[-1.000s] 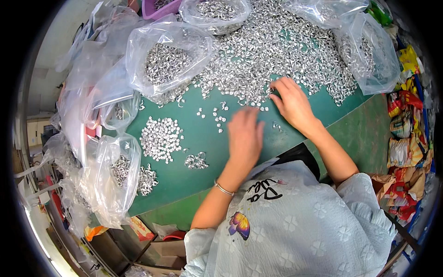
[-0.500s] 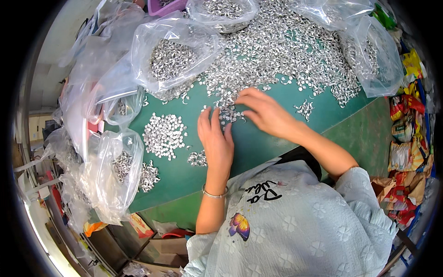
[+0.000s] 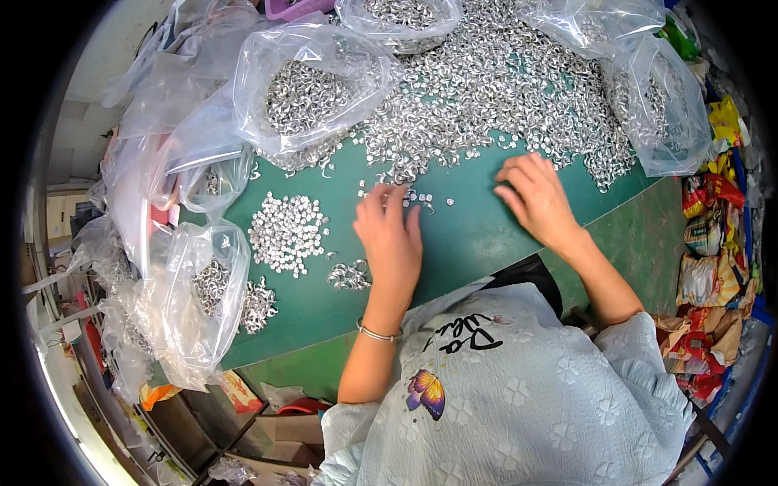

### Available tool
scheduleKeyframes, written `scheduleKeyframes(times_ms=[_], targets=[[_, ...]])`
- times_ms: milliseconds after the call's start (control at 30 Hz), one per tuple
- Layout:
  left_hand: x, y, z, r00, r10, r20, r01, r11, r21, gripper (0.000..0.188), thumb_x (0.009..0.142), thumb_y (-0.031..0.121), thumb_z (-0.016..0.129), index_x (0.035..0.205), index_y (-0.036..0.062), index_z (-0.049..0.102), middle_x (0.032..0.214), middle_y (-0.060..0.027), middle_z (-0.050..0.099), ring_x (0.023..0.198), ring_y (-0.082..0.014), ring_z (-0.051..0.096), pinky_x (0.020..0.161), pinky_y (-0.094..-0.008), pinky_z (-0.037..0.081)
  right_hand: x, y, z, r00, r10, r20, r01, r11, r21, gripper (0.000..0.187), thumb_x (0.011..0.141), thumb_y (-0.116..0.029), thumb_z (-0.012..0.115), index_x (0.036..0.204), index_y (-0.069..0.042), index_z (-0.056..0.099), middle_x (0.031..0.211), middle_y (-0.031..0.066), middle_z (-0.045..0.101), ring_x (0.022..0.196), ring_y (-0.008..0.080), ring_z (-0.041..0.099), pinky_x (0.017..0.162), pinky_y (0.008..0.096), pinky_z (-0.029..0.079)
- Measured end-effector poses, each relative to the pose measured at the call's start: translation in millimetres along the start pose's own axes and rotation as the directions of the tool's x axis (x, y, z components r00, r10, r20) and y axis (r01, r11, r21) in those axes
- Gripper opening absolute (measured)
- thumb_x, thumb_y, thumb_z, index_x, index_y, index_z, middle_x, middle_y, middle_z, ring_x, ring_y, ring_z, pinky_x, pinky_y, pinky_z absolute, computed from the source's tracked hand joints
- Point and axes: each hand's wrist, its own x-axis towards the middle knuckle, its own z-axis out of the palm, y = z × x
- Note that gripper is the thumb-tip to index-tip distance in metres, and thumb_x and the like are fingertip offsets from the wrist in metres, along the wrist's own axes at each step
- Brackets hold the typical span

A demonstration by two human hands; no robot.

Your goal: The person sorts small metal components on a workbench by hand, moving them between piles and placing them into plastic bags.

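While bent low over the green worktop, pale blue patterned top and a butterfly patch nearest the lens, forearms reaching up and away. Left hand flat, palm down, fingers spread loosely, a thin bangle at the wrist; fingertips touching a few loose small silver metal pieces. Nothing pinched in that grip, open and pressed to the surface. Right hand also palm down, fingers fanned wide, resting on bare green just below the edge of the big heap; grip open, holding nothing that shows. Just left of the left wrist, a tiny cluster of tangled pieces. Further left, a neat sorted patch of the same silver bits, well apart from the heap. Beyond that, at the left edge, a clear plastic bag with pieces spilling from its mouth. Further up, another clear bag, part filled, lying against the heap. At the far right, a third bag draped over the pile's edge, colourful packets stacked beside the worktop.
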Motion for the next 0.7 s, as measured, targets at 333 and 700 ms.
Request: scheduleKeyframes(times_ms=[333, 700], targets=[[-9, -1, 8, 0.998, -0.064, 0.012, 0.063, 0.996, 0.059, 0.025, 0.081, 0.005, 0.067, 0.105, 0.0055, 0.064, 0.107, -0.0089, 0.056, 0.1, -0.0296, 0.052, 0.083, -0.0413, 0.039, 3, 7, 12, 0.999, 0.018, 0.03, -0.017, 0.999, -0.05, 0.015, 0.079, -0.007, 0.065, 0.092, -0.005, 0.059, 0.098, 0.0078, 0.054, 0.094, 0.0268, 0.051, 0.077, 0.0374, 0.04], [16, -6, 17, 0.999, 0.028, -0.025, -0.025, 0.993, 0.112, 0.036, 0.083, 0.007, 0.064, 0.119, 0.0069, 0.059, 0.13, -0.0139, 0.05, 0.122, -0.0342, 0.044, 0.103, -0.049, 0.032, 7, -16, 21, 0.997, -0.036, 0.07, 0.026, 0.991, 0.133, 0.029, 0.08, -0.001, 0.062, 0.109, 0.0, 0.061, 0.107, 0.0129, 0.056, 0.099, 0.031, 0.053, 0.085, 0.0399, 0.044]])
